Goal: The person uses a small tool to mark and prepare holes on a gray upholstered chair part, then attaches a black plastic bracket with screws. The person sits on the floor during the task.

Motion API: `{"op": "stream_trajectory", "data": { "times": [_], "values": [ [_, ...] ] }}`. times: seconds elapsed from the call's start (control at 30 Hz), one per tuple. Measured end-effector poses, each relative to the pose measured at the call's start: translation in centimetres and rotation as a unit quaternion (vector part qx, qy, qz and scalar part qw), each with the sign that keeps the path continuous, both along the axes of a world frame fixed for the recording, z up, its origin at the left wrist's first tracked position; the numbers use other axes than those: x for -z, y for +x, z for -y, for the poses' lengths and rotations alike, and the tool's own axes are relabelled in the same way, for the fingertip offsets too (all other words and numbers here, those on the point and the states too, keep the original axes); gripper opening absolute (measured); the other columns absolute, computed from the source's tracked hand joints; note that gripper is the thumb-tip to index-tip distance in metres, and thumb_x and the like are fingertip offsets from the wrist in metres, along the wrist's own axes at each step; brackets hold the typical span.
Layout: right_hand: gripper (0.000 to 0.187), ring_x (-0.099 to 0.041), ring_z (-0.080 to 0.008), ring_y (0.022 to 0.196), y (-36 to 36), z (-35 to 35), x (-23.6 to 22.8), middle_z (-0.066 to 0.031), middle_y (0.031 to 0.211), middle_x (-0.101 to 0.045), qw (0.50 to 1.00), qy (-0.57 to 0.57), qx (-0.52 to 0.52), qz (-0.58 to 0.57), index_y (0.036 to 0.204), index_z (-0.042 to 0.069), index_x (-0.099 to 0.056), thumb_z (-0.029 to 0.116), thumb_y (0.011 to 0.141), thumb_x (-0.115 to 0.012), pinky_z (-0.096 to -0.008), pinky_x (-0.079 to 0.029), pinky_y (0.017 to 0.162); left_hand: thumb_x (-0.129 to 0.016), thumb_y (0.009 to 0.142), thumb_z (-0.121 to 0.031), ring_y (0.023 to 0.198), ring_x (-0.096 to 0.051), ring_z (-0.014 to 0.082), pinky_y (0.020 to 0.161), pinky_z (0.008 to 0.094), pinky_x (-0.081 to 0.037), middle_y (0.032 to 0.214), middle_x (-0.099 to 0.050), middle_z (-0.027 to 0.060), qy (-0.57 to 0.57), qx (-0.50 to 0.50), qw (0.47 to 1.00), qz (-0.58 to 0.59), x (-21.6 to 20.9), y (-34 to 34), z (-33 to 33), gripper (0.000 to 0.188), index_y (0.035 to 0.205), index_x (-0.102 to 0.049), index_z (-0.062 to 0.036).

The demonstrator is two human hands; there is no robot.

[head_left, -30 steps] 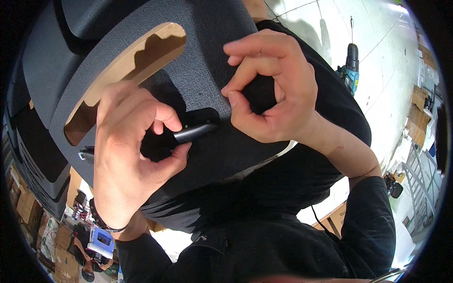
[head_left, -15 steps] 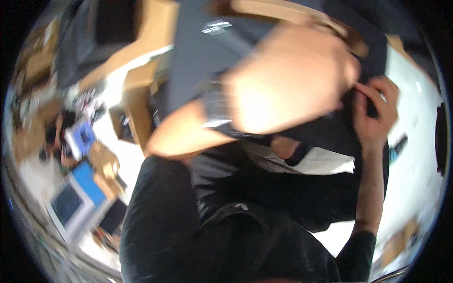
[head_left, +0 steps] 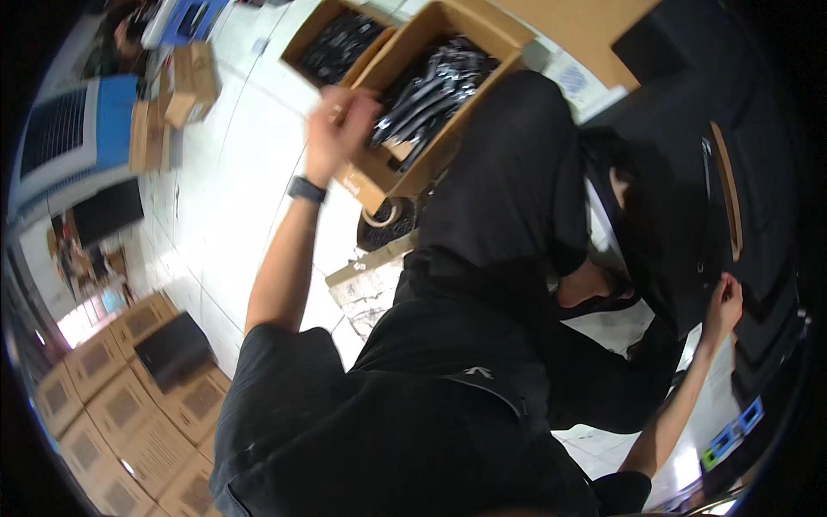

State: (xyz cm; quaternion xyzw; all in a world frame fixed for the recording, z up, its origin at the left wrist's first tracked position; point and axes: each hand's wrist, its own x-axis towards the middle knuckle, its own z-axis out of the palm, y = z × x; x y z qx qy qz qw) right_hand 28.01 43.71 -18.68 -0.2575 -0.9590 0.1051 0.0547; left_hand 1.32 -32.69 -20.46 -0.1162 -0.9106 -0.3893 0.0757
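My left hand, with a dark watch on its wrist, is raised at the near left corner of a cardboard box. Motion smears its fingers, so I cannot see whether it holds anything. Inside that box lie many glossy black strips, some apparently in clear wrapping. My right hand is at the lower edge of a large black panel. Its fingers are curled together, and what is between them is too small to make out. A long slot with a tan edge runs through the panel.
A second carton of small black parts adjoins the first. Below them, a roll of tape lies on a container of small dark pieces. Stacked cartons stand lower left; a blue-and-white appliance is farther up.
My left hand has swung away from the black panel, leftward to the cartons. The view has turned left, bringing the cartons near. My right hand remains at the panel's edge.
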Motion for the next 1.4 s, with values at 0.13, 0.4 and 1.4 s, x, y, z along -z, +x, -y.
{"op": "stream_trajectory", "data": {
  "times": [0.13,0.4,1.4],
  "values": [
    [0.029,-0.076,-0.0210,0.106,-4.5,-3.9,-2.5,-0.0155,0.111,-0.081,0.984,-0.127,0.002,0.125,0.119,-0.003,-0.078,0.023,0.110,-0.068,-0.0325,-0.056,0.096,-0.076,0.097,-0.026,0.091,-0.075,0.0219,0.083,0.0347,-0.059,0.099,-0.081,0.0158,0.139,-0.546,0.825,0.049,12.9,4.2,30.9,0.035,0.114,-0.079,0.0051],
    [0.037,-0.077,-0.0404,0.113,-3.9,-7.4,-3.0,-0.0260,0.114,-0.080,0.976,0.061,-0.014,0.210,0.122,-0.004,-0.079,0.026,0.103,-0.066,-0.0444,-0.057,0.099,-0.074,0.096,-0.052,0.103,-0.079,0.0333,0.095,0.0450,-0.062,0.109,-0.083,0.0147,-0.194,-0.096,0.819,0.532,27.4,24.1,24.4,0.046,0.105,-0.085,-0.0082],
    [0.076,-0.059,-0.0398,0.146,-3.1,16.3,-6.0,-0.0289,0.152,-0.063,0.978,0.039,0.026,0.204,0.153,-0.005,-0.059,0.045,0.099,-0.077,-0.0446,-0.047,0.121,-0.083,0.080,-0.070,0.121,-0.076,0.0324,0.103,0.0508,-0.059,0.131,-0.078,0.0186,-0.165,-0.440,0.795,0.383,37.0,0.4,29.0,0.082,0.129,-0.077,-0.0048]
  ]
}}
